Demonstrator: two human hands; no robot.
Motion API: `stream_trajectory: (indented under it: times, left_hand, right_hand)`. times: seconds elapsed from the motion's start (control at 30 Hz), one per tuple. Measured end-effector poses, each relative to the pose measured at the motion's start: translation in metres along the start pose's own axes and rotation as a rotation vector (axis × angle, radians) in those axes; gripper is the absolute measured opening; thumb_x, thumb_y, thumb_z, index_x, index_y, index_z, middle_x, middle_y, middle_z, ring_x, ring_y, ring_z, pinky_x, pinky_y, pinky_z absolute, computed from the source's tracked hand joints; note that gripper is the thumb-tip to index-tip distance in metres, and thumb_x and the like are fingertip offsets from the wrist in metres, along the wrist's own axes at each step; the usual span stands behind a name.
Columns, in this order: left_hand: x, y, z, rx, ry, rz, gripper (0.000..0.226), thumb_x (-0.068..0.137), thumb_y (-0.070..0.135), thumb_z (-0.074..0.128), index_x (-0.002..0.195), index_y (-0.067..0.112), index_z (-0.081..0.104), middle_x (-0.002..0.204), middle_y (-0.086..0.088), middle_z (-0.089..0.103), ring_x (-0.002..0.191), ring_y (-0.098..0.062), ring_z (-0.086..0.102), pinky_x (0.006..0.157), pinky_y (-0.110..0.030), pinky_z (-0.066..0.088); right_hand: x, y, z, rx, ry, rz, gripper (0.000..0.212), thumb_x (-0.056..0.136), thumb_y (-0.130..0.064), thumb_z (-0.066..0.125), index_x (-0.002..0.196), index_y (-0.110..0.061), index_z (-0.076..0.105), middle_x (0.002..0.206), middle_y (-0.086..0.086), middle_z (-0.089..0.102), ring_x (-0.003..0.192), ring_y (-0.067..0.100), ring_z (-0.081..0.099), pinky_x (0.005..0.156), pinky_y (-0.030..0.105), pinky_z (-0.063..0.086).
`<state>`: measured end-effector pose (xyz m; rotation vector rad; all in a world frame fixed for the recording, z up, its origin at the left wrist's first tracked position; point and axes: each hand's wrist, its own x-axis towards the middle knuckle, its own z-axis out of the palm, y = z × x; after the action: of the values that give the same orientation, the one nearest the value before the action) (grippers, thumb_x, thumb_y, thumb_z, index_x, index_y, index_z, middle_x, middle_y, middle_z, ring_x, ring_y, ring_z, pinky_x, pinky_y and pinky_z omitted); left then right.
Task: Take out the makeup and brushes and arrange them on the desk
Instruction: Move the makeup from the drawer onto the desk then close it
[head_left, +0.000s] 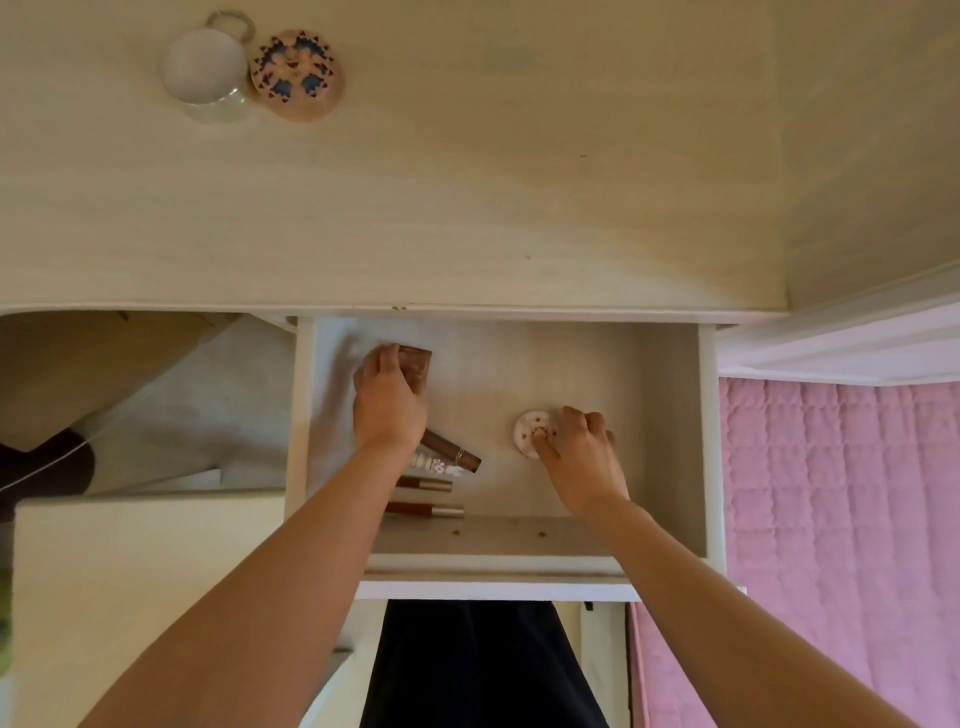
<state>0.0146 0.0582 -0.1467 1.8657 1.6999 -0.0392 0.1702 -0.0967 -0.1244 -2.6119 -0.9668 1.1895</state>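
The white drawer under the desk stands pulled out. My left hand grips a flat brown makeup palette at the drawer's back left. My right hand pinches a small round white compact with a floral lid in the drawer's middle. A brown tube lies slanted just below my left wrist. Beside it lie a clear patterned tube and two brown-and-silver brushes or pencils, partly hidden by my left forearm.
On the pale wooden desk top, far left, stand a white cup and a round pink patterned coaster. A pink quilted bed lies to the right. A cream box or stool sits at the left.
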Motion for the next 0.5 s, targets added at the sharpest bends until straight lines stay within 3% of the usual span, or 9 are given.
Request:
stream_trajectory:
  times: [0.13,0.27,0.5]
  left_hand:
    - [0.016,0.001,0.011,-0.013,-0.029,-0.126,0.059,0.093,0.026,0.057,0.144,0.008,0.034,0.147,-0.016,0.034,0.137,-0.035,0.030,0.105,-0.050,0.040]
    - [0.021,0.006,0.017,0.043,0.025,-0.132,0.062,0.090,0.032,0.062,0.139,0.003,0.038,0.145,-0.020,0.033,0.136,-0.039,0.023,0.100,-0.050,0.041]
    - [0.008,0.011,0.021,0.083,0.079,-0.007,0.057,0.085,0.021,0.069,0.132,0.007,0.041,0.132,-0.017,0.047,0.122,-0.034,0.040,0.091,-0.042,0.042]
  right_hand:
    - [0.008,-0.004,0.010,0.075,-0.002,0.112,0.051,0.094,-0.037,0.052,0.136,-0.013,0.038,0.132,0.012,0.039,0.118,0.033,0.042,0.093,0.044,0.044]
    - [0.011,-0.005,0.019,0.118,0.013,0.133,0.050,0.095,-0.033,0.053,0.136,-0.010,0.037,0.134,0.013,0.038,0.120,0.033,0.043,0.094,0.043,0.044]
    - [0.006,-0.010,0.030,0.163,0.050,0.139,0.045,0.096,-0.026,0.051,0.132,-0.005,0.034,0.134,0.016,0.041,0.121,0.033,0.043,0.098,0.045,0.044]
